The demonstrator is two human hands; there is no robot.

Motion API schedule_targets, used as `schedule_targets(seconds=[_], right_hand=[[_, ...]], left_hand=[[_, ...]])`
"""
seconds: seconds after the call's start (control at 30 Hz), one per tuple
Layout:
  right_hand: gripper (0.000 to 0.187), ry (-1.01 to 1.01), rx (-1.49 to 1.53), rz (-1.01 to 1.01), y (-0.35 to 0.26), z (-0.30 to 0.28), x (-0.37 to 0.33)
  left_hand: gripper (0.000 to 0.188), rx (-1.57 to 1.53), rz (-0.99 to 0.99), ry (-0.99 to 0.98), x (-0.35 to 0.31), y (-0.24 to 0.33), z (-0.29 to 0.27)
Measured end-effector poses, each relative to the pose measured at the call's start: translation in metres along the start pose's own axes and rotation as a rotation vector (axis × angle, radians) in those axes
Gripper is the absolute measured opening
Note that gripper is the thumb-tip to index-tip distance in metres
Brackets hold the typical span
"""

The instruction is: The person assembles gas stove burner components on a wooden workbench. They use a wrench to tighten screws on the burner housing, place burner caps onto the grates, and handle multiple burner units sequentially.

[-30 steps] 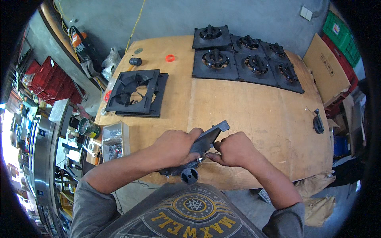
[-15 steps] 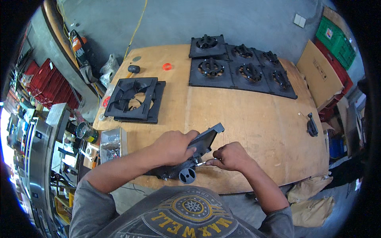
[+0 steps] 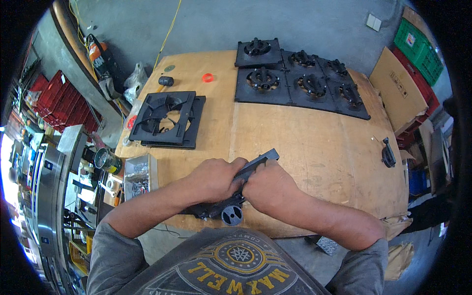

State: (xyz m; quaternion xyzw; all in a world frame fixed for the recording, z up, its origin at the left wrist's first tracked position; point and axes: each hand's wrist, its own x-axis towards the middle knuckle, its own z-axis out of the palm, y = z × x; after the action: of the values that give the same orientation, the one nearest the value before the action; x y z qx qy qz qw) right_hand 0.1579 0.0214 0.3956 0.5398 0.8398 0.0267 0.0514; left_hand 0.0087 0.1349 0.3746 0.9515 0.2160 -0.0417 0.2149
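A black square panel (image 3: 263, 157) is tilted up at the table's near edge, with a slotted dark grey disc (image 3: 232, 215) on its underside. My left hand (image 3: 214, 181) is closed around the panel's left part, thumb along its upper edge. Against the panel's right part, my right hand (image 3: 272, 189) is closed, knuckles up. Its fingertips and whatever is in them are hidden. Black fittings (image 3: 209, 208) show under my left wrist.
Two stacked black frames with round openings (image 3: 196, 120) lie on the wooden table (image 3: 314, 147). Several black panels with round centres (image 3: 260, 101) sit at the back right. A mallet (image 3: 166, 81), a red ring (image 3: 208, 77), a metal hardware box (image 3: 152, 167) and a black part (image 3: 388, 155) are around.
My right hand has moved up and left from below the panel to its right part. The small silvery tool it held is out of sight. My left hand keeps its hold.
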Motion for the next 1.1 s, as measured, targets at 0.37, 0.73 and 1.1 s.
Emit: schedule_targets(seconds=[0.37, 0.73, 1.1], right_hand=[[0.013, -0.033, 0.138, 0.029, 0.028, 0.024, -0.006], [0.016, -0.125, 0.263, 0.128, 0.010, 0.033, -0.007], [0.025, -0.193, 0.431, 0.136, 0.026, 0.063, -0.012]], left_hand=[[0.046, -0.028, -0.019, -0.037, 0.005, -0.004, -0.003], [0.039, -0.087, -0.056, -0.145, 0.010, 0.000, -0.009], [0.031, -0.136, -0.022, -0.055, 0.007, -0.002, 0.002]])
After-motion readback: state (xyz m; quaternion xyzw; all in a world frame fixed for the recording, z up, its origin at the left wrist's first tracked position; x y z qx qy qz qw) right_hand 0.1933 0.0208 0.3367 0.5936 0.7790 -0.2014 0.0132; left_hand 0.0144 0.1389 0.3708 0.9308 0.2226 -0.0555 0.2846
